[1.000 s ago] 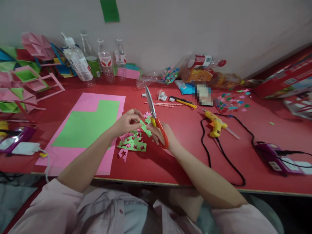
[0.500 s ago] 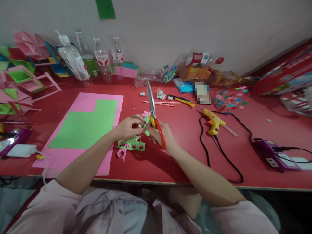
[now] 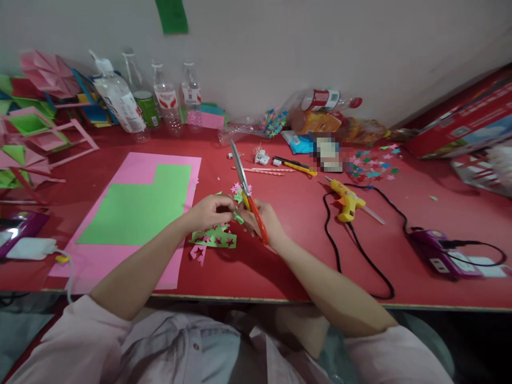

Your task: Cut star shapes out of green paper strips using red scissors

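Note:
My right hand is closed on a pair of scissors with red and yellow handles, blades pointing up and away. My left hand pinches a small piece of green paper at its fingertips, close beside the right hand's fingers. Below the hands lie green paper scraps with star-shaped holes and a pink scrap. Small pink paper stars rest just beyond the fingers. Left of them a green sheet with a cut-out corner lies on a larger pink sheet.
On the red table, a yellow glue gun with a black cable lies right, near a purple power strip. Plastic bottles stand along the wall. A yellow utility knife lies at the back. Folded paper models crowd the left.
The scissors have tilted further left, and their handles appear closer together. Both hands remain close together, with the green piece still at the left fingertips.

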Demonstrator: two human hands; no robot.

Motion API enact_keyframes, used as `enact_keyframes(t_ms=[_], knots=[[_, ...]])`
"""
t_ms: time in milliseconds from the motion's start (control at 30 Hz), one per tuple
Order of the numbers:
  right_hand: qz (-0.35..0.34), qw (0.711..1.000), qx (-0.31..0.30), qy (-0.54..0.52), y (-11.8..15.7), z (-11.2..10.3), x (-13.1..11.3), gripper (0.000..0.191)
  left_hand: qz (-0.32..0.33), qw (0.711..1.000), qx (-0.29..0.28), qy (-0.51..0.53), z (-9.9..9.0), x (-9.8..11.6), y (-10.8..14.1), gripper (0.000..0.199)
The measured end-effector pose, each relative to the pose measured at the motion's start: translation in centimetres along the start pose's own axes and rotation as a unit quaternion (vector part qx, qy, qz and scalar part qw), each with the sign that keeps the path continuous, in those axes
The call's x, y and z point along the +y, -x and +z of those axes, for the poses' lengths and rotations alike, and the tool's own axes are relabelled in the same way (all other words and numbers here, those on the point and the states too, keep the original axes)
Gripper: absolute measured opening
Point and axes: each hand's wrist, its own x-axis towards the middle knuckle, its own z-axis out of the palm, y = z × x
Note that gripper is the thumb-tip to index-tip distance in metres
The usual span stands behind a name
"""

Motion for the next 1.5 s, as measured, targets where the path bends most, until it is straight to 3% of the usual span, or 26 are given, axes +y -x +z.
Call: enact_keyframes(t_ms=[167,300,467,633,800,1067,1500], knots=[[-0.017,0.999,0.001,-0.033,0.2,0.0,-0.2,0.013,-0.02,0.999,0.008,0.027,0.2,-0.1,-0.1,0.005],[-0.035,0.998,0.037,-0.046,0.3,0.1,-0.3,0.019,-0.025,0.994,0.027,0.101,0.6,-0.5,-0.4,0.015],[-0.046,0.997,0.024,-0.049,0.0,-0.1,-0.1,0.027,-0.033,0.985,0.057,0.159,0.5,-0.5,-0.5,0.016],[-0.019,0.999,-0.029,-0.012,0.1,-0.7,-0.5,0.039,-0.006,0.963,0.166,0.211,-1.0,-0.6,-0.5,0.014],[-0.014,0.99,-0.084,0.112,0.1,-1.2,-0.7,0.042,0.028,0.931,0.247,0.267,-2.6,-0.3,-0.4,0.012],[-0.028,0.975,-0.113,0.19,0.3,-1.3,-0.7,0.047,0.066,0.922,0.311,0.22,-3.0,-0.4,-0.4,0.01],[0.0,0.981,-0.136,0.141,0.5,-1.1,-0.7,0.047,0.068,0.923,0.325,0.194,-3.0,-0.3,-0.4,0.01]])
